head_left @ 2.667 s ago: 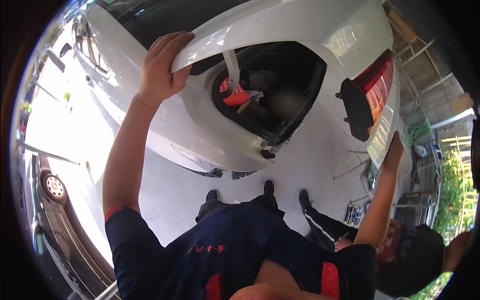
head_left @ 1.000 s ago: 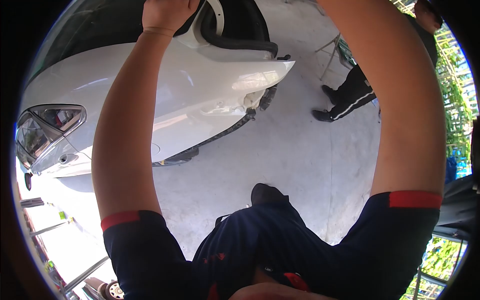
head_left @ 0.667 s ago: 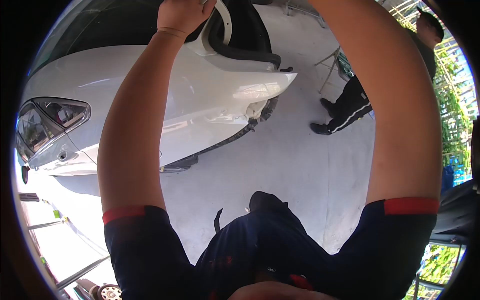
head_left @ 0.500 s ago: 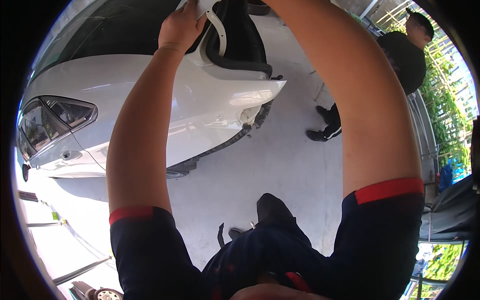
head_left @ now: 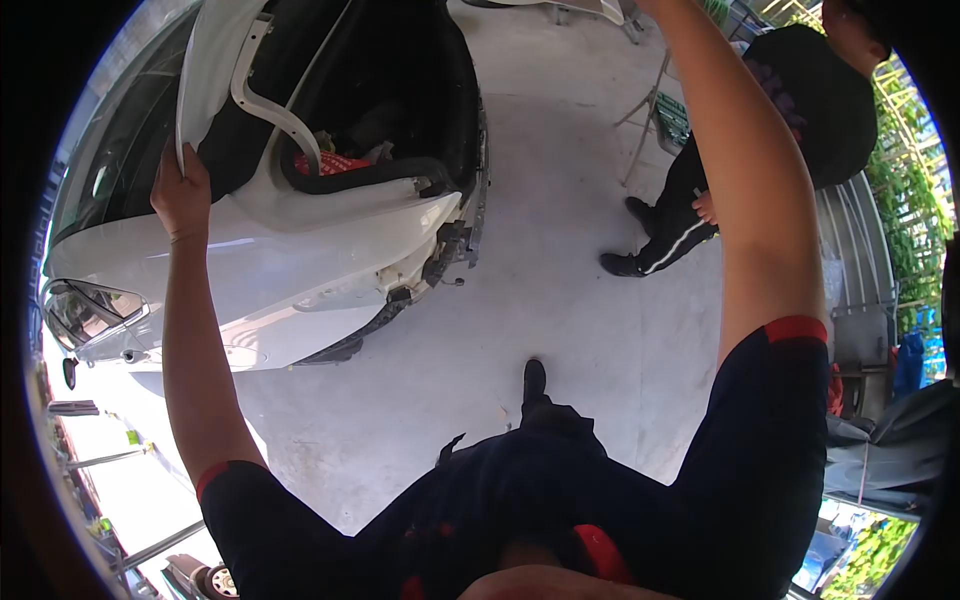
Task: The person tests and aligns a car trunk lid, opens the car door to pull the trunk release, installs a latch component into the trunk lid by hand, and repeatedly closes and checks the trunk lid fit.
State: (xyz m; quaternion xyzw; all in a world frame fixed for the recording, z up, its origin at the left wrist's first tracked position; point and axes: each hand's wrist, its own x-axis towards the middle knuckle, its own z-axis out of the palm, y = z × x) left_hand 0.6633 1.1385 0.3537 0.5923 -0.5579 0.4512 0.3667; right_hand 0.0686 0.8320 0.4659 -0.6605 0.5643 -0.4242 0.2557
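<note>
My left hand (head_left: 182,192) is closed on the lower edge of the white car's raised trunk lid (head_left: 205,85), its fingers partly hidden by the panel. A curved white hinge arm (head_left: 262,105) runs from the lid down to the trunk opening. Dark lining fills the trunk, and a red item (head_left: 335,164) lies inside near its rim. Up at the top edge my right arm (head_left: 765,190) reaches out of the picture, so its hand is cut off. Near that wrist the end of a white panel (head_left: 600,8) shows.
The car's rear corner (head_left: 400,275) has bare metal and dark, ragged edges where a bumper would sit. A person in dark clothes (head_left: 815,110) stands at the right, by a folding stand (head_left: 650,115). Grey concrete floor (head_left: 560,230) stretches between us and the car.
My left hand has moved left and down, and the trunk lid has swung left, showing more of the trunk. My view has shifted right. More of the other person's body shows.
</note>
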